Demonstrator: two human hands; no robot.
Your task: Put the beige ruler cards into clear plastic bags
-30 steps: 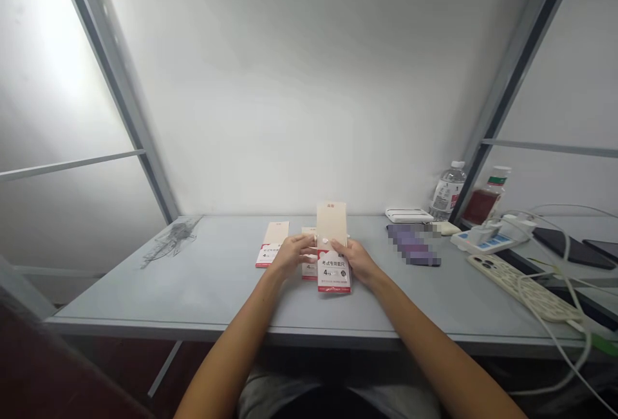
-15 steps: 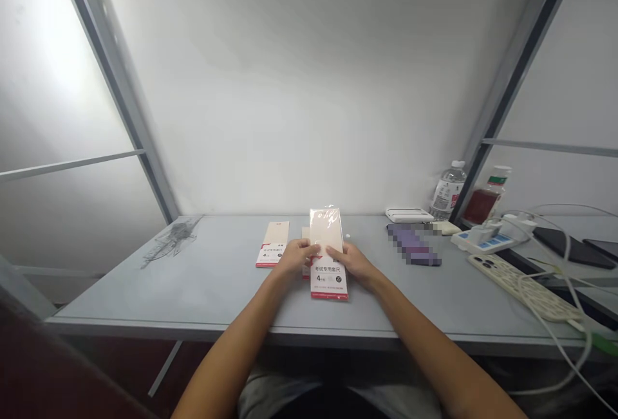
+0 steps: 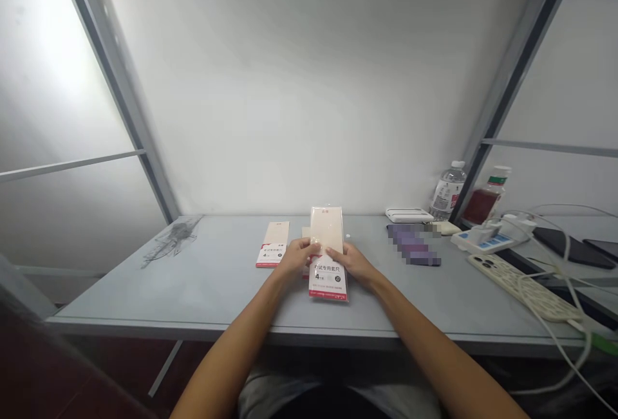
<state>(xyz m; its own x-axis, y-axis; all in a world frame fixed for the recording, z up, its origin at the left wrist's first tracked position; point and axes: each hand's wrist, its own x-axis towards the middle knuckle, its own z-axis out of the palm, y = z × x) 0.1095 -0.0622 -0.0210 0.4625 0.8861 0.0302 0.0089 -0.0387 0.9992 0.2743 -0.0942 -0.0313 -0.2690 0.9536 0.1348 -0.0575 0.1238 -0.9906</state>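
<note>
In the middle of the surface (image 3: 217, 297), nr its front edge, the L hand (image 3: 294, 255) and the R hand (image 3: 358, 263) hold one ruler-set pkt (image 3: 327, 229) btwn them. The grip of each hand is narrow, closed on one side of this pkt, w/ both thumbs (image 3: 334, 253) on the front face; the other fingers are mostly hidden. The pkt is beige above, white w/ a red strip below. Whether its lower edge touches the surface, I cannot tell. Behind it, a second pkt (image 3: 306, 233) is partly covered. To the left, apart from the hands, lies a third pkt (image 3: 273, 245), same print. At far right are a clear bottle (image 3: 448, 195), a power strip (image 3: 483, 241) and a phone in patterned case (image 3: 521, 287).
</note>
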